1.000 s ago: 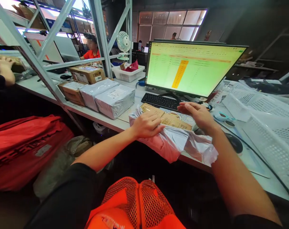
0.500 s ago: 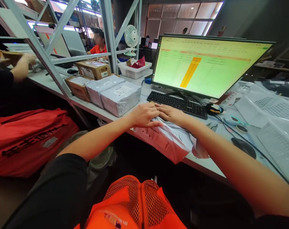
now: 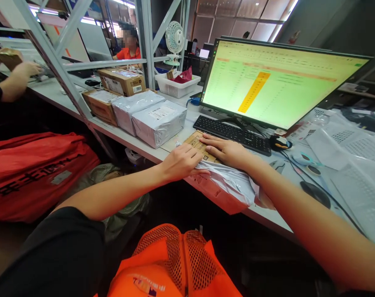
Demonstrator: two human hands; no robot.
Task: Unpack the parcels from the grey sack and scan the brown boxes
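A flat brown box (image 3: pixel 196 143) lies on the white table (image 3: pixel 268 214) in front of the keyboard (image 3: pixel 233 134), partly inside a grey and pink mailing bag (image 3: pixel 227 185) that hangs over the table's front edge. My left hand (image 3: pixel 180 162) grips the bag's mouth at the box's near edge, fingers curled. My right hand (image 3: pixel 227 151) lies flat on the box, fingers stretched out and pressing down.
A monitor (image 3: pixel 277 82) with a green spreadsheet stands behind the keyboard. Two grey wrapped parcels (image 3: pixel 150 117) and cardboard boxes (image 3: pixel 121 81) sit at the left by a metal rack post (image 3: pixel 146 45). A mouse (image 3: pixel 312 193), tape rolls and white baskets lie at the right. Another person's hand (image 3: pixel 22 68) works far left.
My hands have slid back toward me a little, so more of the brown box shows past the fingers. The right hand stays flat on the box and the left keeps hold of the bag.
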